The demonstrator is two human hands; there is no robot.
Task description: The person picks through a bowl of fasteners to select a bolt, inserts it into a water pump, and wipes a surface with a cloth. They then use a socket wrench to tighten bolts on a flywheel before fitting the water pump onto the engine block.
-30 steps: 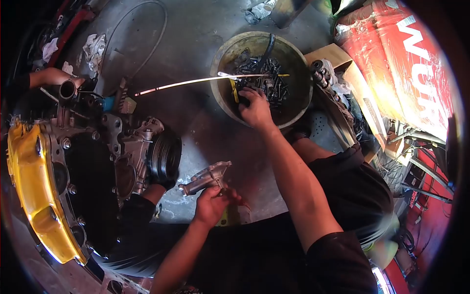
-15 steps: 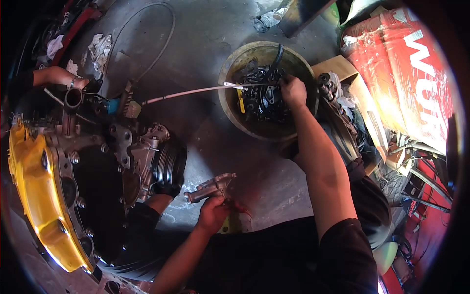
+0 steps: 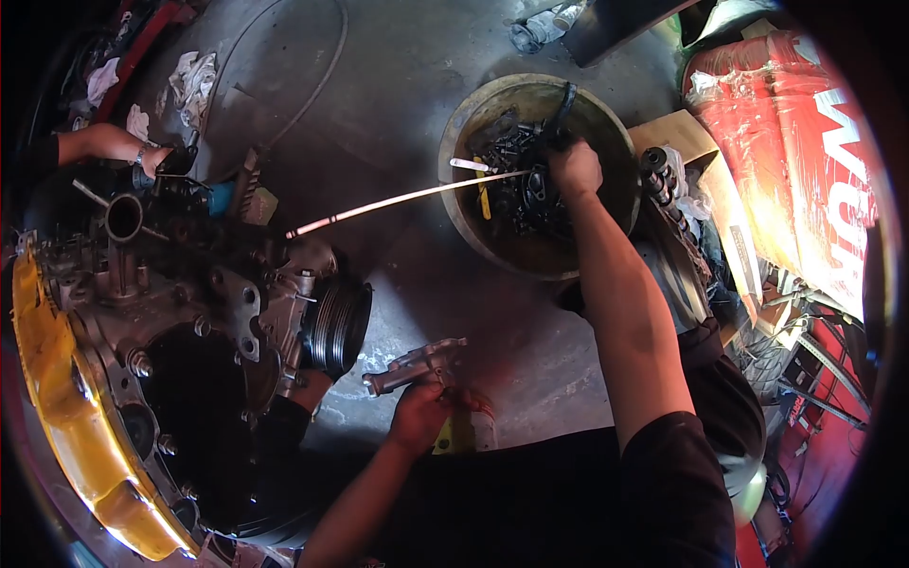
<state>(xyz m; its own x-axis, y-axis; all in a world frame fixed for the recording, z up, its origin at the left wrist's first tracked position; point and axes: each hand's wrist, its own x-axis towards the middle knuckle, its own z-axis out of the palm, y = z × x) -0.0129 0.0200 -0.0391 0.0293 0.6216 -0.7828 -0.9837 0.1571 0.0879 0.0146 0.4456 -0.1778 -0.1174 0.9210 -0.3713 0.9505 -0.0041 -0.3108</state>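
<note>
My left hand [image 3: 419,417] is closed around a grey cast metal housing [image 3: 417,364] with a flange, held low beside the engine. My right hand [image 3: 576,172] reaches into a round worn tub [image 3: 458,227], fingers bent down among dark bolts and engine parts [image 3: 511,204]. A dark piece lies at those fingertips, and what they grip is hidden. Out of the tub, over its left rim, sticks a long thin pale rod [image 3: 379,205], its inner end near my right hand. A yellow-handled tool [image 3: 484,196] lies among the parts.
At left stands an engine [image 3: 180,322] with a yellow cover [image 3: 80,407] and ribbed pulley [image 3: 339,327]. Another person's hand [image 3: 156,161] works behind it. A dark-sleeved forearm [image 3: 308,390] shows below the pulley. Right of the tub are a cardboard box [image 3: 672,137] and red wrapped package [image 3: 767,104].
The view has shifted slightly. The rod's outer end has swung toward me, and my right hand has moved a little within the tub. My left hand still holds the housing.
</note>
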